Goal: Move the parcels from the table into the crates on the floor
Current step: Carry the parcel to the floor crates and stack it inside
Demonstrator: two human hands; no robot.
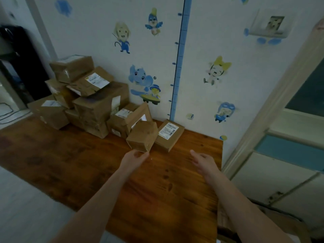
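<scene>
My left hand (135,157) is open, fingertips at the near bottom corner of the tilted box (142,136); I cannot tell whether they touch it. My right hand (201,161) is open too, fingers loose, hovering apart from the box toward the right edge of the table (70,155). The box sits near the far right corner, just beside a flat parcel (169,135). I judge it best to bring my right hand to the box's right face, squeeze from both sides and lift straight up, so the pile (91,95) along the far edge doesn't slide. I can't make out the crates.
</scene>
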